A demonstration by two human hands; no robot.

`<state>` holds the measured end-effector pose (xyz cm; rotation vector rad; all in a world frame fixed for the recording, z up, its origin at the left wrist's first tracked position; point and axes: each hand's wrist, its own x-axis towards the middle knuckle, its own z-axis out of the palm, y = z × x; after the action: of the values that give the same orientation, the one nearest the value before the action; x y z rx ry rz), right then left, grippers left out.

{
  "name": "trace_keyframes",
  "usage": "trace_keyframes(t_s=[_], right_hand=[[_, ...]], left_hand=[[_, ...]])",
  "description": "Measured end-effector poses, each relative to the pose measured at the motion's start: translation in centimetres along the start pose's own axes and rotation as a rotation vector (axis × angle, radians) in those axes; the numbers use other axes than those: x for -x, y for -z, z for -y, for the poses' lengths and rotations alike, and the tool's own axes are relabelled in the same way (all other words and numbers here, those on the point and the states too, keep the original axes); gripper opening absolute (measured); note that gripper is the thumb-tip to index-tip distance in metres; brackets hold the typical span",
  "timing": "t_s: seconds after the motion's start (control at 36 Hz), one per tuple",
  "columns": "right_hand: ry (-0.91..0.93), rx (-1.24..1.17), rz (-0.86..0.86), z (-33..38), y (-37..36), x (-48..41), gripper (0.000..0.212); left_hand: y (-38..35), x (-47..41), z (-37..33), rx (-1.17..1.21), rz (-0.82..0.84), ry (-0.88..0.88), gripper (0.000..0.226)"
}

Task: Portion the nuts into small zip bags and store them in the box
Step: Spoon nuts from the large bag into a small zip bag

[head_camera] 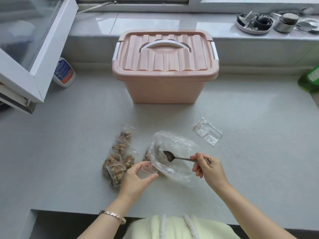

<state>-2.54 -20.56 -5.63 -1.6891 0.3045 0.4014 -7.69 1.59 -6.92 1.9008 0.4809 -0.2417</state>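
Observation:
A pink lidded box [164,87] with a white handle stands shut at the back of the counter. In front of it lies a large clear plastic bag [174,152] with a few nuts inside. My right hand [207,167] grips a metal spoon [176,157] whose bowl is inside that bag's mouth. My left hand [138,176] holds a small clear zip bag [146,169] open next to the big bag's rim. Several filled small zip bags of walnuts [118,159] lie in a pile to the left. One empty zip bag [207,131] lies flat to the right.
An open window sash [32,49] juts over the counter at the left, with a white bottle [64,73] beneath it. A green bottle [310,78] stands at the right edge. Metal kitchenware [269,21] sits on the sill at the back right. The counter's front edge runs close to my body.

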Motion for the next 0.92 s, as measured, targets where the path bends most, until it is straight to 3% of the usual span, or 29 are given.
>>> trace_keyframes(t_s=[0.11, 0.36, 0.56, 0.72, 0.92], right_hand=[[-0.054, -0.025, 0.069, -0.1, -0.8, 0.1, 0.026], [-0.291, -0.241, 0.048, -0.3, -0.3, 0.0, 0.029], [-0.315, -0.327, -0.023, -0.3, 1.8, -0.3, 0.034], [-0.252, -0.261, -0.118, 0.5, 4.2, -0.1, 0.038], [-0.177, -0.184, -0.183, 1.7, 6.2, 0.3, 0.042]], left_hand=[[-0.8, -0.3, -0.2, 0.057, -0.004, 0.028, 0.038], [-1.7, -1.7, -1.4, 0.052, 0.107, 0.016, 0.035], [-0.6, -0.8, -2.4, 0.004, -0.019, -0.042, 0.041], [0.6, 1.6, -2.7, -0.135, -0.097, -0.243, 0.06], [-0.5, 2.9, -4.2, -0.183, -0.082, -0.471, 0.063]])
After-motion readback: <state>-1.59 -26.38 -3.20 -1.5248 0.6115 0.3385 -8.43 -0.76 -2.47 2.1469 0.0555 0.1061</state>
